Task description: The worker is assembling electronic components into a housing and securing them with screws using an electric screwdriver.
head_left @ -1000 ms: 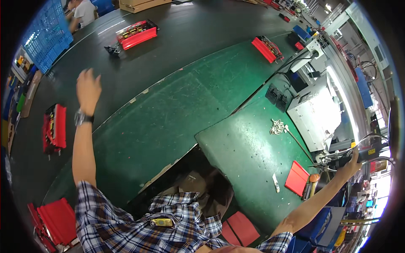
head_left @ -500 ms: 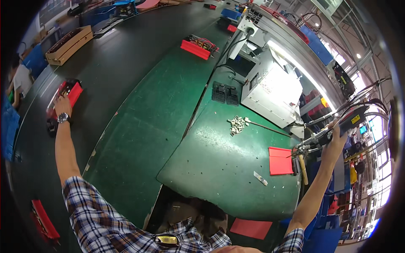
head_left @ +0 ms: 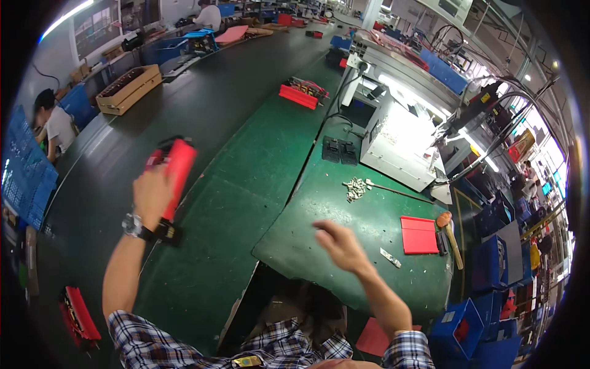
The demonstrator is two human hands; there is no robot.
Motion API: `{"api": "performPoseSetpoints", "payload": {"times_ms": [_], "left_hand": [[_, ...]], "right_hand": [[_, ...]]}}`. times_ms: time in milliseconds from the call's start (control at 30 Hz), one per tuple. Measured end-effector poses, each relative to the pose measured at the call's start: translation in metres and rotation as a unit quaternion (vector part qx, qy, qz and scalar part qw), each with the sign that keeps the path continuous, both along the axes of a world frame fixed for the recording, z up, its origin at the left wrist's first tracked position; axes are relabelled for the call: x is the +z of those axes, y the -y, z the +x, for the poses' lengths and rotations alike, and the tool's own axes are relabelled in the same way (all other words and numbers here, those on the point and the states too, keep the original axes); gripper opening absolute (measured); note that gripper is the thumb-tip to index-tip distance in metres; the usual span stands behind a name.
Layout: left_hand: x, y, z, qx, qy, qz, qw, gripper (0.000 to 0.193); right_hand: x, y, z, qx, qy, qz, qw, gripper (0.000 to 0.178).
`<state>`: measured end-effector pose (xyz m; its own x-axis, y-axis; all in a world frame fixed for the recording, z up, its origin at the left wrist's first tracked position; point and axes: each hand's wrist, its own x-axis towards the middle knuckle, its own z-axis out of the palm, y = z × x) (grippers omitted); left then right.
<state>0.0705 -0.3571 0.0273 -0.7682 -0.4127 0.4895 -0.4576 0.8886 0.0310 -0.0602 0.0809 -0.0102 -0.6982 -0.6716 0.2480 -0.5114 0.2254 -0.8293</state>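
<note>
My left hand (head_left: 152,195) is closed around a red-sided unit (head_left: 179,173) with black ends, over the boundary between the dark belt and the green bench. The fingers hide part of its inside. My right hand (head_left: 340,246), slightly blurred, hovers above the near part of the green worktop (head_left: 332,209) with its fingers apart and nothing in them. Beyond it lies a heap of small metal pieces (head_left: 354,189) beside a thin rod (head_left: 399,192). To the right rest a flat red panel (head_left: 420,235) and a mallet (head_left: 455,245). A black power screwdriver (head_left: 476,109) hangs at the upper right.
A white box-shaped machine (head_left: 393,147) stands at the bench's back, with two black blocks (head_left: 339,150) beside it. Similar red units sit at the far bench edge (head_left: 299,96) and lower left (head_left: 81,315). A cardboard tray (head_left: 130,91) and another person (head_left: 58,129) are at left.
My left hand has brought the red-sided unit rightward from the belt toward the bench. My right hand has let go of the power screwdriver and moved left over the worktop; the screwdriver hangs higher.
</note>
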Motion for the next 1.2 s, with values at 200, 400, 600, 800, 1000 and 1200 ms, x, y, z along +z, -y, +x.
{"api": "performPoseSetpoints", "payload": {"times_ms": [200, 400, 600, 800, 1000, 1200], "left_hand": [[-0.014, -0.184, -0.005, -0.252, -0.037, 0.028, 0.967, 0.030], [-0.049, -0.308, -0.032, -0.404, -0.144, 0.069, 0.901, 0.036], [0.039, -0.353, -0.050, -0.521, -0.223, 0.007, 0.824, 0.064], [0.065, -0.368, -0.080, -0.579, 0.130, -0.073, 0.802, 0.080], [0.056, -0.366, -0.062, -0.587, 0.047, -0.059, 0.806, 0.073], [0.059, -0.364, -0.070, -0.576, 0.103, -0.045, 0.809, 0.069]], "right_hand": [[-0.028, 0.071, 0.031, 0.023, 0.431, -0.223, 0.874, 0.056], [-0.034, -0.002, 0.024, -0.265, 0.231, -0.431, 0.831, 0.043], [-0.051, -0.122, -0.005, -0.159, 0.099, -0.372, 0.909, 0.046], [-0.032, -0.172, -0.005, -0.068, 0.064, -0.144, 0.985, 0.029], [0.067, -0.231, -0.109, -0.184, -0.008, -0.167, 0.969, 0.047], [0.273, -0.159, -0.198, -0.289, -0.088, -0.356, 0.884, 0.058]]}}
